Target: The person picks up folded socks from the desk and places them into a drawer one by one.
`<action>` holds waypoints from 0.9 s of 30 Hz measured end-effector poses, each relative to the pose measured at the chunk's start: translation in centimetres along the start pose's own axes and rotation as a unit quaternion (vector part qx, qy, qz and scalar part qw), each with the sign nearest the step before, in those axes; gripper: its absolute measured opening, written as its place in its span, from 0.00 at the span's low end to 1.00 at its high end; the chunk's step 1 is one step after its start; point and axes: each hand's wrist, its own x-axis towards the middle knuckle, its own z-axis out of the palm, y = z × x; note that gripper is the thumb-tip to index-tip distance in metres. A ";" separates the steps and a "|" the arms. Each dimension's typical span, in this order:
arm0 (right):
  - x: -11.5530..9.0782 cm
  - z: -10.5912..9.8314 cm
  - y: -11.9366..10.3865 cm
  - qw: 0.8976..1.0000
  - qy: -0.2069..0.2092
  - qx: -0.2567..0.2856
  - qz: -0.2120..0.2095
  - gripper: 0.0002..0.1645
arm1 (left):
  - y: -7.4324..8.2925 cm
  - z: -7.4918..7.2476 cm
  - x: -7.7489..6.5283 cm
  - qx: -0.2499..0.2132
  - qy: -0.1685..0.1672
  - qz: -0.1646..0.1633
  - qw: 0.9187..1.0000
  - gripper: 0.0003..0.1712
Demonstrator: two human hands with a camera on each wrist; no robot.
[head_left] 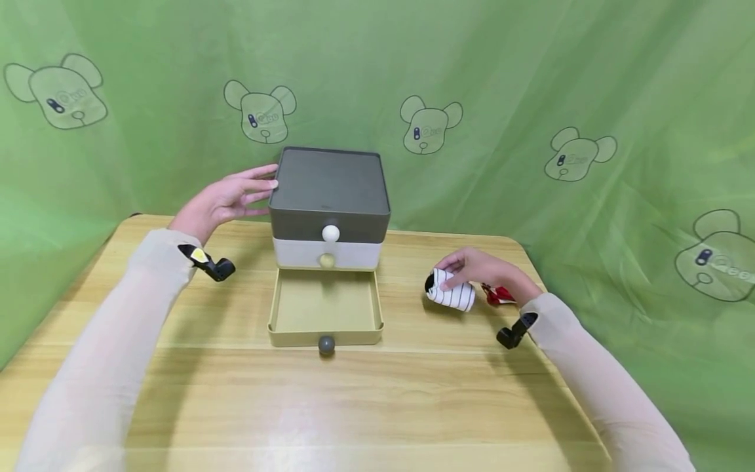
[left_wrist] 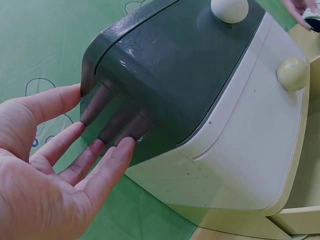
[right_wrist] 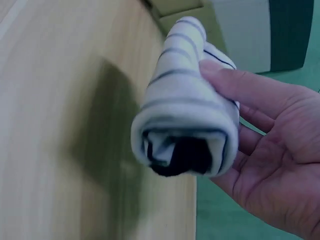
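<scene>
R hand (head_left: 479,268) pinches soft rolled b/w striped cloth (head_left: 455,298) just above wood-grain table (head_left: 425,393), R of boxy 3-tier drawer unit (head_left: 330,180) w/ bottom drawer (head_left: 327,308) out; L hand (head_left: 224,198), fingers spread, touches unit's smooth dk-grey side.

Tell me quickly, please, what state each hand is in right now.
Left hand: open, touching the grey-topped drawer unit.
Right hand: closed, holding a rolled striped cloth.

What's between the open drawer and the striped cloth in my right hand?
Just bare tabletop shows between the open drawer and the striped cloth, as seen in the head view.
</scene>
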 end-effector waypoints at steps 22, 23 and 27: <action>1.4 4.2 -12.7 0.995 0.009 0.085 -0.060 0.28 | -0.3 0.0 -0.5 0.039 -0.004 0.021 0.999 0.42; 1.5 4.6 -13.4 0.994 0.009 0.080 -0.069 0.28 | -0.2 0.0 -0.5 0.040 -0.003 0.020 0.999 0.42; 2.0 6.1 -16.2 0.993 0.004 0.047 -0.105 0.26 | -0.2 0.0 -0.4 0.041 -0.001 0.019 0.999 0.42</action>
